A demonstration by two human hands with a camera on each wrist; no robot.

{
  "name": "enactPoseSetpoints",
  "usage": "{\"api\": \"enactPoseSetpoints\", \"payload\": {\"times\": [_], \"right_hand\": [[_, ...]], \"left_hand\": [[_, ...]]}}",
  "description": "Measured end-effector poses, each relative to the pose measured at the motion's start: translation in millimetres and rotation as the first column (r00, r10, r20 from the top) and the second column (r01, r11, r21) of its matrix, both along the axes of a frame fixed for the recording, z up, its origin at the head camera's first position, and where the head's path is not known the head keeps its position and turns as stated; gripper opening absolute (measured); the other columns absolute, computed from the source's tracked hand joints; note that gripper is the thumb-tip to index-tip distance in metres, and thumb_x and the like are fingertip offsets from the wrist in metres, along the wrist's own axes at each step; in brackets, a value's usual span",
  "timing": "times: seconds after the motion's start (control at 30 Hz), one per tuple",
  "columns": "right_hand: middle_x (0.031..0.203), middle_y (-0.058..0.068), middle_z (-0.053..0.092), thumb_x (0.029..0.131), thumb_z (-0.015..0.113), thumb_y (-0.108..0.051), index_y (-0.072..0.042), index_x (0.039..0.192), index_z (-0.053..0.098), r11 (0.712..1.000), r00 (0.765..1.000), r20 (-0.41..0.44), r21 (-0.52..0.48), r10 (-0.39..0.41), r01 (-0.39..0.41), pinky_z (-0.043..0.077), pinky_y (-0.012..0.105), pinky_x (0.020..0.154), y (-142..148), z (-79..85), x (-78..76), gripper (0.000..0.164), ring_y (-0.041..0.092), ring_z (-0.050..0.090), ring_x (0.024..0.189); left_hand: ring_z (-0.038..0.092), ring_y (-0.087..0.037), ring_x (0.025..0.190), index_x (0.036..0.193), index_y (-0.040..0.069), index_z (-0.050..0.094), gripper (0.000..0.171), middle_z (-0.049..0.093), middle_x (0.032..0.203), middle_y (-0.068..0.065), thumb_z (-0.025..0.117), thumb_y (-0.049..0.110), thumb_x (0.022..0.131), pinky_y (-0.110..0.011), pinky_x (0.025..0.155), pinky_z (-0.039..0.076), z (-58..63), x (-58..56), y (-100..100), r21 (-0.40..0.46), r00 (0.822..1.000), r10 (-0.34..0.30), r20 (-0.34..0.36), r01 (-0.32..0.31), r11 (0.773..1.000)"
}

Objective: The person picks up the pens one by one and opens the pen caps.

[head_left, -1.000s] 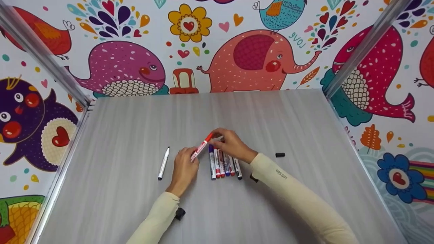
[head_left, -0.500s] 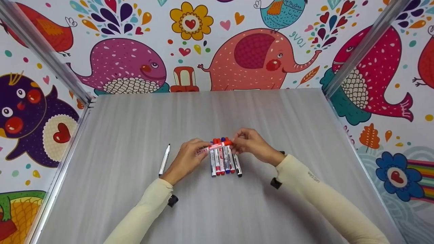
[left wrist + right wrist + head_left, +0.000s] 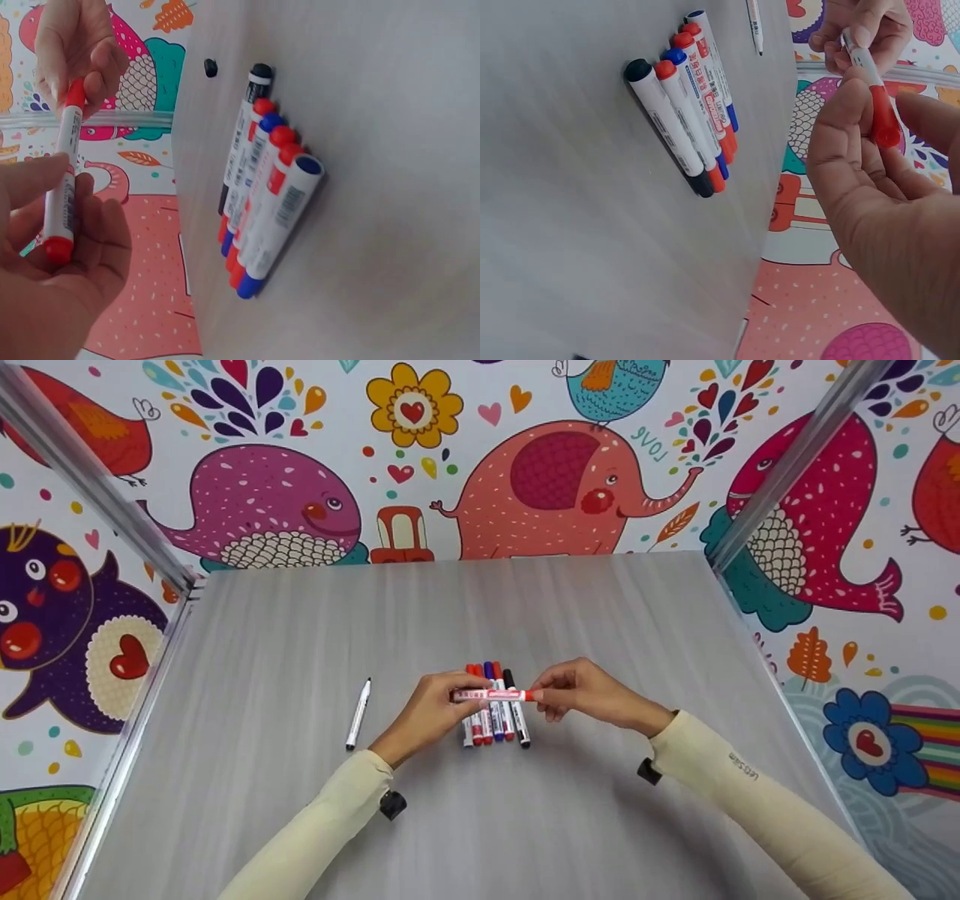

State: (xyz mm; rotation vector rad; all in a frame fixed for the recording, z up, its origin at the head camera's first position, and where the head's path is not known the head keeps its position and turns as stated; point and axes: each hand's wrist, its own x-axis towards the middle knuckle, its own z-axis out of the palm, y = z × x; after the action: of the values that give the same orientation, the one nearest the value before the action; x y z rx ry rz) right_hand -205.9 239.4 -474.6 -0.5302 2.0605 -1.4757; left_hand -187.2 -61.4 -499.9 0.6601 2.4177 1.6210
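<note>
A white marker with a red cap [image 3: 502, 695] lies crosswise between both hands, held above the table. My left hand [image 3: 427, 709] pinches its barrel near the red end plug, which shows in the left wrist view. At the other end, the thumb and fingers of my right hand [image 3: 592, 695] hold the red cap [image 3: 885, 124], which is on the marker. Below it, several capped markers [image 3: 495, 729] with red, blue and black caps lie side by side in a row, partly covered by the held one.
An uncapped marker [image 3: 358, 715] with a black tip lies left of my left hand. A loose black cap [image 3: 211, 68] rests on the table [image 3: 315, 630], beyond the row in the left wrist view. Patterned walls with metal posts enclose the back and sides.
The held red marker has turned from slanted to nearly level, and come nearer to me over the row. My right hand has moved right, and the left hand slightly right.
</note>
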Motion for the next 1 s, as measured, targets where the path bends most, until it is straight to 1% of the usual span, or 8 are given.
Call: {"api": "enactPoseSetpoints", "payload": {"times": [0.13, 0.3, 0.43, 0.57, 0.67, 0.73, 0.87, 1.0], "right_hand": [[0.093, 0.010, 0.076, 0.109, 0.072, -0.021, -0.006, 0.115, 0.083, 0.999, 0.999, -0.033, 0.022, 0.026, -0.025, 0.064, 0.031, 0.075, 2, 8.8, 4.4, 0.019, 0.024, 0.070, 0.075], [0.092, 0.009, 0.075, 0.109, 0.071, -0.019, -0.006, 0.118, 0.083, 0.998, 0.998, -0.031, 0.030, 0.050, -0.049, 0.064, 0.030, 0.076, 5, 16.0, 9.3, 0.020, 0.020, 0.068, 0.076], [0.092, 0.009, 0.075, 0.109, 0.072, -0.020, -0.008, 0.118, 0.084, 0.997, 0.997, -0.042, 0.029, 0.069, -0.068, 0.064, 0.031, 0.077, 3, 19.9, 10.5, 0.020, 0.020, 0.068, 0.076], [0.089, 0.009, 0.075, 0.109, 0.073, -0.021, -0.009, 0.116, 0.085, 0.998, 0.995, -0.088, 0.019, 0.055, -0.054, 0.064, 0.031, 0.075, -1, 23.0, 9.2, 0.019, 0.021, 0.068, 0.074], [0.087, 0.006, 0.075, 0.108, 0.074, -0.020, -0.009, 0.115, 0.086, 0.999, 0.989, -0.144, 0.028, 0.034, -0.030, 0.062, 0.029, 0.073, -3, 25.5, 10.4, 0.017, 0.023, 0.067, 0.074], [0.085, 0.004, 0.074, 0.107, 0.075, -0.019, -0.010, 0.114, 0.086, 0.999, 0.980, -0.195, 0.046, 0.026, -0.017, 0.061, 0.028, 0.072, -4, 28.0, 12.5, 0.016, 0.024, 0.067, 0.074], [0.084, 0.001, 0.072, 0.106, 0.076, -0.018, -0.012, 0.113, 0.087, 0.997, 0.955, -0.296, 0.076, 0.028, -0.006, 0.058, 0.029, 0.070, -5, 33.8, 17.7, 0.014, 0.021, 0.065, 0.074], [0.085, -0.001, 0.072, 0.104, 0.077, -0.014, -0.011, 0.115, 0.086, 0.996, 0.913, -0.406, 0.087, 0.035, 0.000, 0.054, 0.027, 0.066, -5, 33.7, 19.8, 0.015, 0.021, 0.064, 0.073]], "left_hand": [[0.067, -0.015, 0.092, 0.123, 0.007, 0.083, 0.023, 0.079, 0.113, -0.002, 0.082, 0.008, 0.100, -0.026, 0.081, 0.057, 8.6, 4.8, 6, 0.026, 1.000, 0.012, -0.024, -0.011, 1.000], [0.069, -0.013, 0.095, 0.119, 0.009, 0.084, 0.022, 0.079, 0.109, 0.003, 0.085, 0.011, 0.098, -0.030, 0.087, 0.060, 16.0, 11.7, 11, 0.014, 0.993, 0.026, -0.116, -0.025, 1.000], [0.071, -0.012, 0.095, 0.117, 0.008, 0.085, 0.020, 0.079, 0.107, 0.004, 0.085, 0.010, 0.098, -0.032, 0.088, 0.061, 20.4, 14.0, 12, 0.018, 0.983, 0.046, -0.175, -0.043, 0.999], [0.070, -0.013, 0.091, 0.114, 0.006, 0.086, 0.018, 0.080, 0.104, 0.002, 0.086, 0.007, 0.096, -0.032, 0.084, 0.061, 26.1, 13.5, 11, 0.025, 0.973, 0.080, -0.217, -0.077, 0.997], [0.069, -0.013, 0.089, 0.112, 0.005, 0.087, 0.017, 0.080, 0.101, 0.002, 0.086, 0.005, 0.095, -0.031, 0.081, 0.059, 29.8, 13.5, 11, 0.027, 0.970, 0.094, -0.225, -0.091, 0.996], [0.068, -0.013, 0.088, 0.111, 0.004, 0.087, 0.016, 0.080, 0.098, 0.003, 0.086, 0.005, 0.095, -0.030, 0.079, 0.057, 31.8, 14.7, 12, 0.033, 0.970, 0.101, -0.220, -0.096, 0.995], [0.069, -0.012, 0.086, 0.108, 0.005, 0.087, 0.014, 0.081, 0.097, 0.004, 0.087, 0.005, 0.094, -0.032, 0.078, 0.057, 35.8, 19.5, 12, 0.051, 0.968, 0.120, -0.222, -0.111, 0.993], [0.069, -0.012, 0.084, 0.107, 0.006, 0.088, 0.012, 0.083, 0.099, 0.003, 0.086, 0.007, 0.095, -0.031, 0.076, 0.056, 38.2, 22.9, 14, 0.046, 0.962, 0.132, -0.240, -0.125, 0.991]]}}
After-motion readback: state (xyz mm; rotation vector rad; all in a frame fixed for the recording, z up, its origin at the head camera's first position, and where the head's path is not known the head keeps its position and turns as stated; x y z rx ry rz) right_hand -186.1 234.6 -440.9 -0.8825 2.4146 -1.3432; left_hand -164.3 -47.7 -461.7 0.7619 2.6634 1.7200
